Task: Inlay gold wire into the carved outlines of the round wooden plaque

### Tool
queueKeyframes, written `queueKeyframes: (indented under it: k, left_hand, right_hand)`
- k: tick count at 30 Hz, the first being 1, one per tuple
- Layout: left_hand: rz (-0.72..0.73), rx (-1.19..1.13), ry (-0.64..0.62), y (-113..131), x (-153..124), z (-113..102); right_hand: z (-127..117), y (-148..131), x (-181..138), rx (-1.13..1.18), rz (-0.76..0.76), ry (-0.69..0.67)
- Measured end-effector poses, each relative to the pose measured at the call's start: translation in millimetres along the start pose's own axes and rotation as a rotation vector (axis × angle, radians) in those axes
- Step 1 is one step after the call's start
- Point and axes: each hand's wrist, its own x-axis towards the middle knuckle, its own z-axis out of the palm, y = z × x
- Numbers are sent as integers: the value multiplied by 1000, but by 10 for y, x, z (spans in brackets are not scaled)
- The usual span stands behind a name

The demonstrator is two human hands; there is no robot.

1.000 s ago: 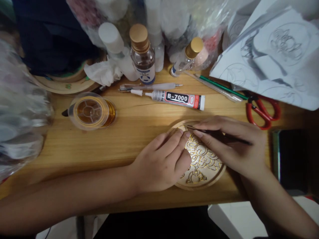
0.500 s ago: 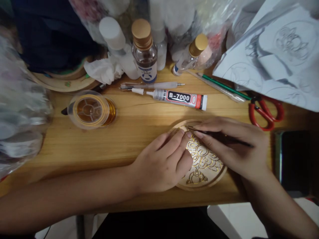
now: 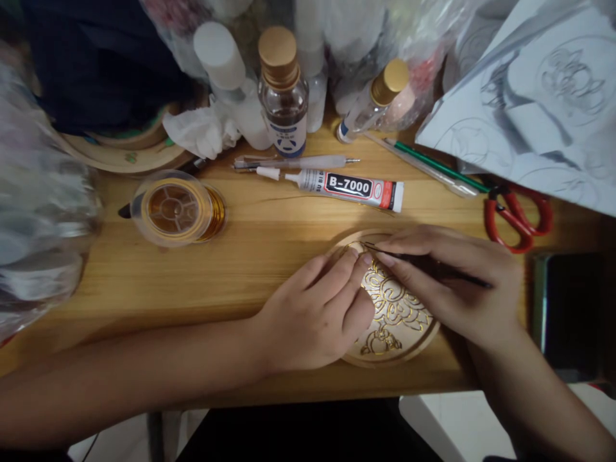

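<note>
Disc (image 3: 418, 341) of wood bears curling gold outlines (image 3: 392, 293).

The left hand (image 3: 317, 314) and the right hand (image 3: 464, 279) were bare, each with slender, jointed fingers (image 3: 339, 273). Behind the fingers, both forearms (image 3: 144, 366) were likewise bare along their visible length. A black garment (image 3: 298, 433), plain and matte, was worn further back from the fingers, centrally between the forearms. Well behind the left fingers, dark fabric (image 3: 33, 457) also showed; its cut was indistinct.
</note>
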Motion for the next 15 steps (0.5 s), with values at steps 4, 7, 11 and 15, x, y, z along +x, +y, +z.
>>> queueKeyframes:
  k: [4,7,11,15]
  left_hand:
    - [-7,9,5,-1,9,-6]
    - [-8,17,8,4,6,-7]
    - [-9,6,-2,10,-8,-5]
    - [-33,-20,12,8,0,-10]
  right_hand:
    - [5,13,3,15,16,9]
    - [13,12,8,26,29,36]
    - [18,-4,11,12,50,37]
    - [15,1,9,4,34,30]
